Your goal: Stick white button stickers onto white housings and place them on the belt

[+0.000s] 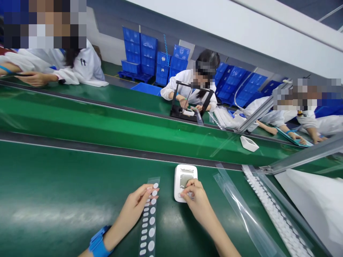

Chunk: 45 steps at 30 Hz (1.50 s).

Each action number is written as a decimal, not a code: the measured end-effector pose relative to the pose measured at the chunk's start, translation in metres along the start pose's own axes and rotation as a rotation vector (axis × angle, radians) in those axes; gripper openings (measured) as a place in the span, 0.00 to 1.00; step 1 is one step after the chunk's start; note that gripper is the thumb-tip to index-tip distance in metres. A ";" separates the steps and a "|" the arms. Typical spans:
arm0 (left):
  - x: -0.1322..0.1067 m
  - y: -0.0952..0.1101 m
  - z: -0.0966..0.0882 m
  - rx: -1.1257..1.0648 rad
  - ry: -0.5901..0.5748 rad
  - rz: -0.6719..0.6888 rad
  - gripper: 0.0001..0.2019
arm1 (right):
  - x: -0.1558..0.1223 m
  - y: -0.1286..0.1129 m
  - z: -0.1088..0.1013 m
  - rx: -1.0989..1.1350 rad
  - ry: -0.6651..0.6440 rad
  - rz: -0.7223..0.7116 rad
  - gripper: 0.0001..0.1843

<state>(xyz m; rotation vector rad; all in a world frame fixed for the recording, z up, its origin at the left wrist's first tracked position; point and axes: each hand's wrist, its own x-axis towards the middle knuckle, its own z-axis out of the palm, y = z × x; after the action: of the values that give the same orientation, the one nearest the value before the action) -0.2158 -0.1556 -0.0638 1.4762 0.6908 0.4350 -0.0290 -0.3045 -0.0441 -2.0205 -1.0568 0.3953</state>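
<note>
My left hand [138, 202] pinches the upper end of a clear strip of white stickers [152, 221], which runs down toward the bottom edge with a row of round dots and a row of small oblong ones. To the right of the strip, a white device [177, 182] with a grey display, similar to a blood pressure monitor, lies face up on the green bench. My right hand [198, 200] is closed over the device's lower right part, thumb and forefinger pressed together at its face. Whatever is between those fingertips is hidden or too small to tell.
Clear plastic strips [241, 207] and a stack of sticker strips [276, 210] lie at right, beside a white sheet [313, 203]. Beyond the bench edge runs a green conveyor belt [107, 128] carrying a white housing [249, 143]. Co-workers in white sit across; a metal post [308, 157] slants at right.
</note>
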 end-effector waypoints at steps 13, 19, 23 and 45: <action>-0.001 0.002 -0.001 0.021 -0.025 -0.002 0.18 | 0.000 -0.004 0.000 -0.017 -0.019 0.032 0.06; 0.000 0.002 0.000 -0.022 -0.030 -0.020 0.19 | -0.002 -0.004 0.003 -0.009 0.008 0.002 0.06; 0.000 0.004 0.001 -0.030 -0.019 -0.025 0.21 | -0.002 -0.003 0.002 -0.002 -0.002 0.017 0.06; 0.000 0.006 0.005 -0.202 -0.089 -0.171 0.29 | -0.001 -0.005 -0.005 0.055 0.011 0.005 0.03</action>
<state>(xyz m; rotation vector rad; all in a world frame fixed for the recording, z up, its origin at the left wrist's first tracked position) -0.2120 -0.1591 -0.0580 1.2279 0.6760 0.2967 -0.0298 -0.3058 -0.0370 -1.9748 -1.0237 0.4110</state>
